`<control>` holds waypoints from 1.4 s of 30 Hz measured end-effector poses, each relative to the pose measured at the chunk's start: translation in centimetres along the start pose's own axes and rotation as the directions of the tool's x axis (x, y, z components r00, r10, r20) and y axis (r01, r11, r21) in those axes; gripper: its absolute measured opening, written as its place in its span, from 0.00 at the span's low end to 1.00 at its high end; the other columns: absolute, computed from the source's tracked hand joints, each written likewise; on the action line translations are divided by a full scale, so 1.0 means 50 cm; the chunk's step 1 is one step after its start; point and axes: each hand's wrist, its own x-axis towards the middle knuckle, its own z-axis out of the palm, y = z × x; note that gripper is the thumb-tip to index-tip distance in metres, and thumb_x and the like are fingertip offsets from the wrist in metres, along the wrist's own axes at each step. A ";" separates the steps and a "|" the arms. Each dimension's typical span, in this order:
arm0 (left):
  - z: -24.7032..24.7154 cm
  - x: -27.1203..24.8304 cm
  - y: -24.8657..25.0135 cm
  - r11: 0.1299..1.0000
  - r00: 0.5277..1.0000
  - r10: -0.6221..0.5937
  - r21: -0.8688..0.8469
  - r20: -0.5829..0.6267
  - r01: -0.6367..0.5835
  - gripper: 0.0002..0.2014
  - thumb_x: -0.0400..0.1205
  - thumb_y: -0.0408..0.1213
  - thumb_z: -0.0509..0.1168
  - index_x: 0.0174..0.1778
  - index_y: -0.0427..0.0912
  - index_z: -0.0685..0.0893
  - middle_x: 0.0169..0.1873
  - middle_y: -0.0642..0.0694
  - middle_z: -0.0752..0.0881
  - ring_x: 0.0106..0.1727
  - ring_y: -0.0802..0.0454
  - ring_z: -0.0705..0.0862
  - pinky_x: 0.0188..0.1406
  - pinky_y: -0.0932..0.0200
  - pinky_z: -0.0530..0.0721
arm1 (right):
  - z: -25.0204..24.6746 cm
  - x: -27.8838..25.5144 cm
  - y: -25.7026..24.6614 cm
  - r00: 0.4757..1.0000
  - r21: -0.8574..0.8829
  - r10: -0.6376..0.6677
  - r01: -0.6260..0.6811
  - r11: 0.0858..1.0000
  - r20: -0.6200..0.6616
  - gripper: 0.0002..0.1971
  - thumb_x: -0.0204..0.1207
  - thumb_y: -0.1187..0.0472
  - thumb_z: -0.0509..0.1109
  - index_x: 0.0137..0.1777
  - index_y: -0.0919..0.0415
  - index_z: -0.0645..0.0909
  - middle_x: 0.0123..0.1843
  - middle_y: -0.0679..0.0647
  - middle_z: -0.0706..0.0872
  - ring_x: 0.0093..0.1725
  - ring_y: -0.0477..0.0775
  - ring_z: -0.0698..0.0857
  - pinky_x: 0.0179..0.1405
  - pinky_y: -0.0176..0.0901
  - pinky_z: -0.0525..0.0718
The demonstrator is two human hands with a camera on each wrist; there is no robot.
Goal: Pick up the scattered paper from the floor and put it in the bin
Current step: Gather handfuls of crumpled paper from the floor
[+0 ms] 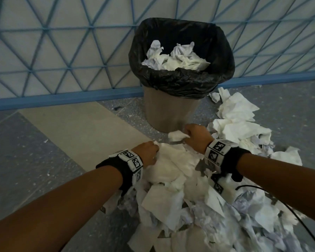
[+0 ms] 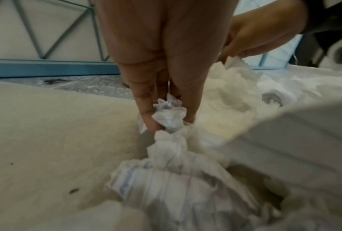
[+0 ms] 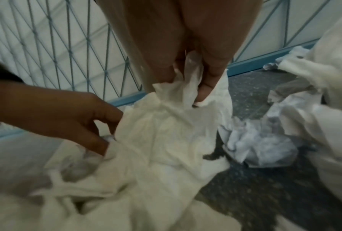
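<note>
A big heap of crumpled white paper (image 1: pixel 185 197) covers the floor in front of me and to the right. My left hand (image 1: pixel 149 151) grips a bunch of this paper at the heap's left top; in the left wrist view its fingers (image 2: pixel 146 109) pinch a crumpled wad (image 2: pixel 169 115). My right hand (image 1: pixel 193 137) pinches a white sheet (image 3: pixel 166 125) just beyond, close to the foot of the bin. The bin (image 1: pixel 171 110) is grey with a black liner (image 1: pixel 182 80) and stands against the wall, with crumpled paper (image 1: pixel 175 55) piled inside.
A wall panel with a blue lattice and a blue base rail (image 1: pixel 62 99) runs behind the bin. More paper (image 1: pixel 238 113) lies right of the bin. A black cable (image 1: pixel 298 226) trails over the heap at my right forearm. Bare speckled floor (image 1: pixel 35 142) lies to the left.
</note>
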 end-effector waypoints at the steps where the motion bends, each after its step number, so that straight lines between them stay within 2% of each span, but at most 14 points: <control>1: -0.005 -0.003 -0.006 0.999 1.000 -0.018 -0.032 -0.024 0.017 0.16 0.80 0.35 0.63 0.62 0.31 0.76 0.65 0.32 0.76 0.65 0.36 0.76 0.62 0.49 0.75 | -0.010 -0.006 -0.004 0.999 0.042 -0.009 0.010 0.999 -0.033 0.22 0.73 0.67 0.67 0.25 0.51 0.60 0.41 0.61 0.75 0.42 0.55 0.74 0.39 0.42 0.66; 5: -0.021 -0.016 -0.024 0.975 0.989 -0.066 -0.221 -0.131 0.035 0.13 0.78 0.33 0.65 0.58 0.35 0.77 0.60 0.33 0.82 0.60 0.38 0.80 0.55 0.53 0.78 | -0.015 -0.024 -0.006 0.986 0.107 -0.089 0.105 0.989 -0.142 0.08 0.71 0.72 0.63 0.39 0.58 0.71 0.45 0.66 0.82 0.45 0.62 0.81 0.42 0.49 0.75; 7: -0.025 -0.026 -0.025 0.951 0.985 -0.075 -0.307 -0.157 0.023 0.18 0.79 0.31 0.63 0.64 0.39 0.72 0.59 0.32 0.82 0.59 0.37 0.81 0.53 0.52 0.78 | 0.004 -0.032 0.003 0.993 0.027 -0.114 0.114 0.993 0.002 0.16 0.72 0.73 0.60 0.57 0.58 0.76 0.61 0.65 0.80 0.59 0.66 0.80 0.53 0.48 0.77; 9: -0.019 -0.035 -0.022 0.944 0.992 -0.056 -0.329 -0.117 0.015 0.25 0.81 0.30 0.59 0.75 0.44 0.63 0.64 0.31 0.78 0.64 0.35 0.79 0.59 0.50 0.77 | 0.032 -0.046 0.011 0.969 -0.111 -0.100 0.128 0.986 0.227 0.28 0.76 0.68 0.59 0.75 0.48 0.66 0.74 0.60 0.68 0.71 0.67 0.71 0.70 0.56 0.74; 13: 0.009 -0.039 -0.010 0.948 1.000 -0.019 -0.318 -0.011 0.015 0.25 0.84 0.40 0.55 0.78 0.48 0.59 0.70 0.33 0.70 0.68 0.33 0.74 0.69 0.46 0.73 | 0.061 -0.086 0.015 0.951 -0.290 0.005 0.089 0.953 0.311 0.29 0.75 0.35 0.57 0.76 0.30 0.53 0.84 0.49 0.46 0.81 0.71 0.45 0.78 0.72 0.54; 16: 0.024 -0.039 0.000 0.947 0.998 -0.064 -0.316 -0.022 0.054 0.29 0.79 0.56 0.60 0.74 0.52 0.62 0.71 0.38 0.69 0.70 0.33 0.72 0.70 0.41 0.72 | 0.072 -0.105 0.028 0.953 -0.414 0.091 0.038 0.909 0.288 0.40 0.64 0.24 0.58 0.75 0.26 0.46 0.84 0.49 0.33 0.80 0.74 0.32 0.77 0.78 0.45; 20: 0.035 -0.038 0.023 0.978 0.998 -0.049 -0.202 -0.028 0.043 0.25 0.79 0.51 0.62 0.69 0.44 0.66 0.68 0.39 0.70 0.69 0.35 0.70 0.66 0.44 0.71 | 0.094 -0.096 0.055 0.950 -0.340 0.174 -0.078 0.937 0.261 0.36 0.68 0.33 0.66 0.75 0.33 0.56 0.84 0.54 0.44 0.81 0.74 0.42 0.79 0.72 0.51; 22: 0.038 -0.034 0.029 0.982 0.997 -0.048 -0.183 -0.054 0.038 0.17 0.82 0.42 0.59 0.62 0.35 0.71 0.65 0.36 0.74 0.66 0.37 0.74 0.60 0.48 0.73 | 0.097 -0.091 0.059 0.960 -0.301 0.084 0.000 0.954 0.267 0.27 0.75 0.44 0.63 0.75 0.43 0.63 0.80 0.59 0.58 0.80 0.68 0.55 0.80 0.63 0.58; 26: 0.018 -0.037 0.015 0.964 0.993 -0.064 -0.262 -0.099 0.036 0.10 0.82 0.36 0.61 0.56 0.35 0.73 0.62 0.31 0.80 0.62 0.38 0.79 0.56 0.52 0.76 | 0.065 -0.081 0.036 0.978 -0.247 -0.019 0.072 0.966 0.210 0.15 0.81 0.64 0.56 0.64 0.66 0.77 0.68 0.64 0.78 0.69 0.59 0.76 0.69 0.48 0.72; 29: -0.027 -0.058 -0.038 0.924 0.989 -0.137 -0.367 -0.056 0.108 0.32 0.79 0.41 0.66 0.76 0.35 0.61 0.73 0.34 0.73 0.72 0.40 0.74 0.65 0.57 0.72 | 0.007 -0.082 0.022 0.990 -0.196 0.012 0.016 0.980 0.144 0.14 0.80 0.65 0.59 0.61 0.70 0.79 0.64 0.66 0.83 0.64 0.62 0.81 0.63 0.48 0.76; 32: -0.092 -0.101 -0.098 0.873 0.993 -0.118 -0.477 -0.004 0.102 0.49 0.67 0.49 0.69 0.81 0.39 0.51 0.79 0.40 0.66 0.76 0.46 0.69 0.70 0.63 0.68 | -0.050 -0.098 0.017 0.995 -0.062 -0.023 0.030 0.998 0.099 0.12 0.78 0.67 0.61 0.58 0.71 0.81 0.61 0.66 0.85 0.59 0.60 0.83 0.53 0.42 0.75; 36: -0.195 -0.173 -0.130 0.755 0.996 -0.047 -0.656 -0.073 -0.013 0.19 0.78 0.27 0.68 0.61 0.50 0.75 0.54 0.52 0.83 0.58 0.52 0.80 0.39 0.74 0.82 | -0.125 -0.144 -0.026 0.989 0.067 -0.150 0.149 0.987 0.016 0.10 0.75 0.72 0.63 0.50 0.56 0.79 0.46 0.52 0.83 0.44 0.49 0.81 0.34 0.21 0.75; 39: -0.289 -0.238 -0.131 0.648 0.993 0.000 -0.756 -0.115 -0.087 0.14 0.74 0.25 0.69 0.47 0.51 0.81 0.36 0.58 0.91 0.39 0.60 0.90 0.30 0.72 0.87 | -0.208 -0.189 -0.092 0.966 0.124 -0.243 0.253 0.960 -0.088 0.11 0.75 0.72 0.66 0.46 0.54 0.76 0.38 0.37 0.75 0.32 0.35 0.79 0.30 0.16 0.76; 42: -0.381 -0.294 -0.108 0.619 0.963 0.044 -0.749 -0.267 -0.236 0.14 0.65 0.31 0.73 0.44 0.47 0.83 0.30 0.57 0.92 0.30 0.64 0.89 0.24 0.70 0.85 | -0.305 -0.219 -0.146 0.923 0.228 -0.301 0.354 0.907 -0.239 0.10 0.73 0.73 0.68 0.47 0.57 0.78 0.36 0.39 0.75 0.27 0.36 0.80 0.22 0.19 0.76</control>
